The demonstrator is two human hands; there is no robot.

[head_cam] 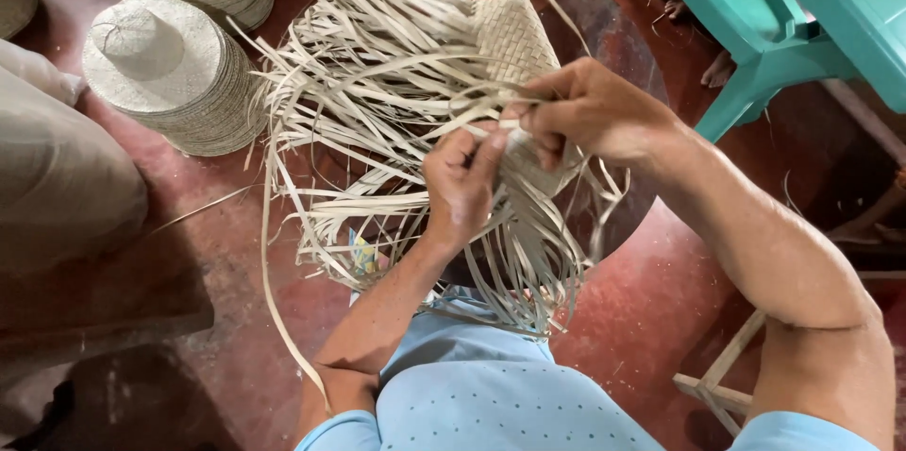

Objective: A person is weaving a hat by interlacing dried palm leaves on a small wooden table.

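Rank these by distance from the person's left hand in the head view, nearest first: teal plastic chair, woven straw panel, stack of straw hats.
1. woven straw panel, just above the left hand.
2. stack of straw hats, far left.
3. teal plastic chair, upper right.

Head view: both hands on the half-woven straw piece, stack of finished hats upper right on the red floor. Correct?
Not quite. The head view shows the hat stack at the upper left, not the upper right; a teal chair is upper right. The rest holds: left hand and right hand both grip the straw piece above the red floor.
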